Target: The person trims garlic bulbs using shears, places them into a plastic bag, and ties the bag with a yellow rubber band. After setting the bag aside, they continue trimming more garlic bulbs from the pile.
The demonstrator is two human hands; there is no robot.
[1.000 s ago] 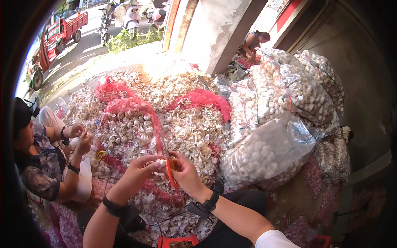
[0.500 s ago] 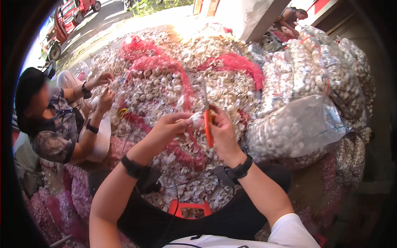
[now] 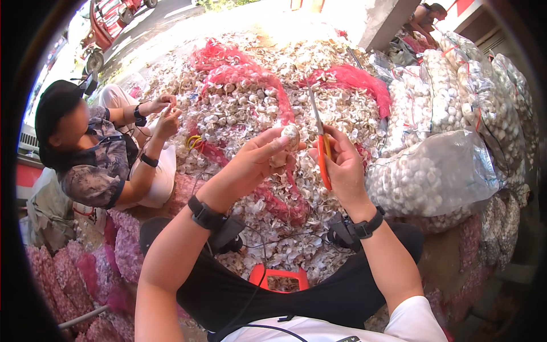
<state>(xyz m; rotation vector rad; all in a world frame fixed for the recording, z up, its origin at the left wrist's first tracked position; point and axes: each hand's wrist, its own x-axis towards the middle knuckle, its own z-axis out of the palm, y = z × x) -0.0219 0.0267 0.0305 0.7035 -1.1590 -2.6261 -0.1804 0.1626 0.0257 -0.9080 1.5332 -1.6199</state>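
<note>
A pale garlic bulb [image 3: 290, 135] is pinched between the thumb and fingers of my left hand [image 3: 256, 159], just above the litter of peelings. My right hand [image 3: 347, 171] is wrapped round the orange handles of a pair of scissors [image 3: 323, 157]. Their metal blades point away from me and up, a short way right of the bulb and apart from it. Beneath both hands spreads a heap of loose garlic skins [image 3: 256, 196], with several whole bulbs [image 3: 236, 108] lying farther off on it.
Red mesh netting [image 3: 353, 80] lies across the heap. Clear sacks full of white garlic [image 3: 404, 176] stand at the right. A co-worker [image 3: 97, 148] sits close on the left; another person [image 3: 424, 20] bends at the far right. A red plastic stool [image 3: 302, 278] shows between my legs.
The scissors have drawn away from the garlic bulb, to the right. My left hand has turned the bulb upward, so more of it shows. The whole view has shifted slightly.
</note>
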